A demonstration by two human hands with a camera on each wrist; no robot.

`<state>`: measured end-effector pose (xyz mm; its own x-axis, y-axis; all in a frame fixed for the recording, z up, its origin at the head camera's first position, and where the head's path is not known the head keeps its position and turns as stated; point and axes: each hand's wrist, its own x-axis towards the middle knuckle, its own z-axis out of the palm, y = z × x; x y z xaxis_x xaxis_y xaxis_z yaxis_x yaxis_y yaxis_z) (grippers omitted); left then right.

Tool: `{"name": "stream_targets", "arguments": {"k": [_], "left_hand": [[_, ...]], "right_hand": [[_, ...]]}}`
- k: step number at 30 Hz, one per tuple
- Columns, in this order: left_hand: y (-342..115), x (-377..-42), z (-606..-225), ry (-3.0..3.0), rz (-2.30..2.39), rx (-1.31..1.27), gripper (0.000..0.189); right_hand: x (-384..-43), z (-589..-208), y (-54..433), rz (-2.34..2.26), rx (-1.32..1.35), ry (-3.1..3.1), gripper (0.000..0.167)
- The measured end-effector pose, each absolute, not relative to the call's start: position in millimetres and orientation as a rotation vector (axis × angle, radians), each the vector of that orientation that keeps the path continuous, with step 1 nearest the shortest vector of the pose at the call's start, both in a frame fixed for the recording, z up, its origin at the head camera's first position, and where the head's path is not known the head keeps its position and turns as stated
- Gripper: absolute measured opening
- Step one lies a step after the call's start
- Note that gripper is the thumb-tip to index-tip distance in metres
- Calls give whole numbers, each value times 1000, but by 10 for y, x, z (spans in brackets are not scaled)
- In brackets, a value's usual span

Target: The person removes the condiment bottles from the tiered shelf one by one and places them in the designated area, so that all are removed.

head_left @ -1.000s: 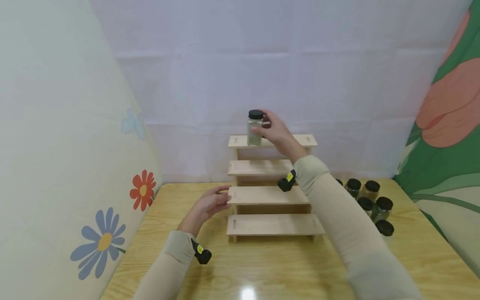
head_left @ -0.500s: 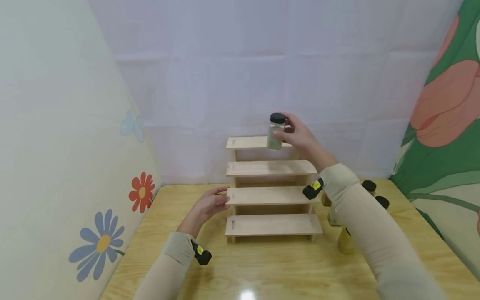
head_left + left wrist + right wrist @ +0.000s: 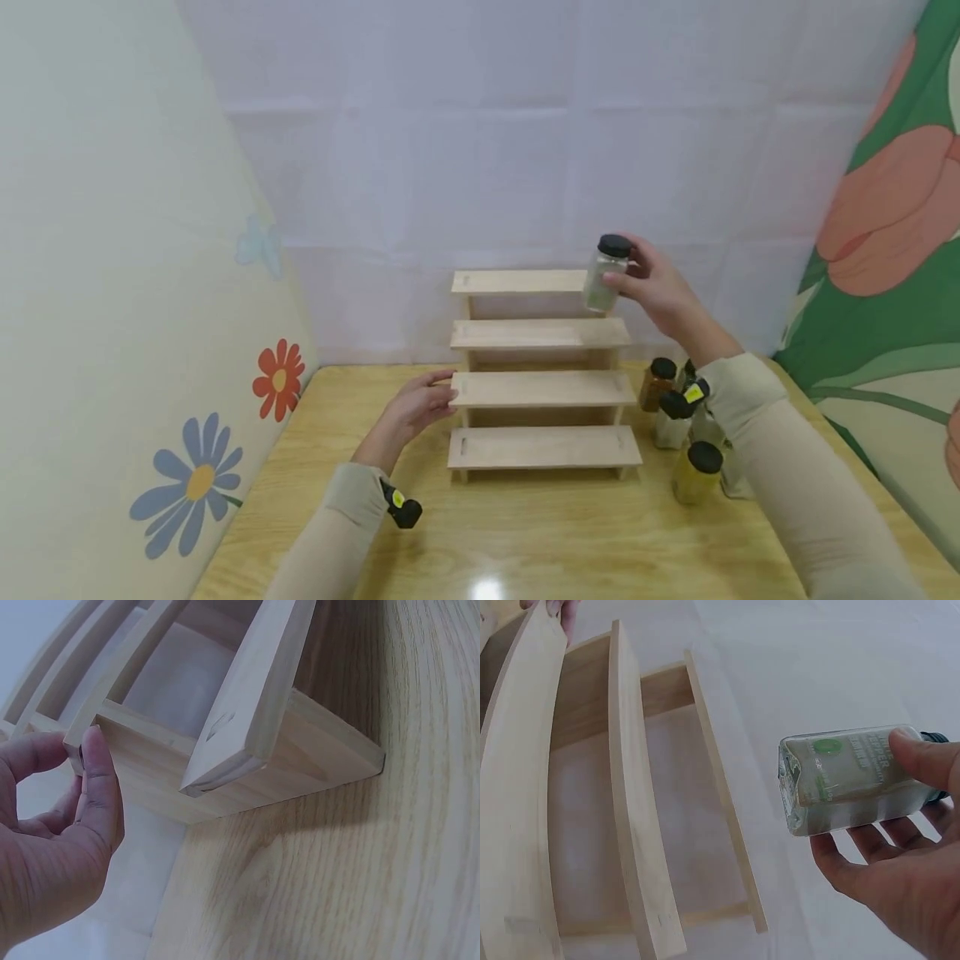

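My right hand (image 3: 657, 287) grips a glass spice jar (image 3: 602, 285) with a black lid, tilted slightly, at the right end of the top shelf. The right wrist view shows pale powder and a green-marked label on the jar (image 3: 855, 778); the jar is apart from the boards there. A four-step wooden shelf rack (image 3: 543, 389) stands on the table. My left hand (image 3: 411, 408) holds the left end of its third board from the top. Close up, thumb and fingers of the left hand (image 3: 67, 825) pinch that board's corner.
Several black-lidded jars stand right of the rack, among them a yellow one (image 3: 696, 473) and a reddish-brown one (image 3: 657, 383); my right forearm partly covers the group. A white cloth (image 3: 420, 167) hangs behind the rack. Flower-patterned panels (image 3: 202, 483) flank the wooden table (image 3: 480, 533).
My right hand has carried the jar rightward along the top shelf, from left of its middle to its right end. The left hand stays on the rack.
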<state>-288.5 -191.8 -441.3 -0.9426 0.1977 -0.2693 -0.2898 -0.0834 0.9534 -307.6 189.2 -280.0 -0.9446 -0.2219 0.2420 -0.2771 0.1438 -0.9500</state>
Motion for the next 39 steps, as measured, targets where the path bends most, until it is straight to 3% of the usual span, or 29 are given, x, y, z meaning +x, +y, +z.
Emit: {"name": "stream_targets", "arguments": {"k": [15,27,39], "left_hand": [[-1881,-2881,-4461,1866,2112,-90,61],[-1920,-2880,-4434,1878,2103,-108,63],[-1937,-2893,-4423,1885,2097,-101,62]], "right_hand": [[-2739,-2970,2631,1821,520,-2433,64],[-2425,-3231,3205,1975,704,-2316,52],[-2108,-3539,3755,1922,716,-2329,63]]}}
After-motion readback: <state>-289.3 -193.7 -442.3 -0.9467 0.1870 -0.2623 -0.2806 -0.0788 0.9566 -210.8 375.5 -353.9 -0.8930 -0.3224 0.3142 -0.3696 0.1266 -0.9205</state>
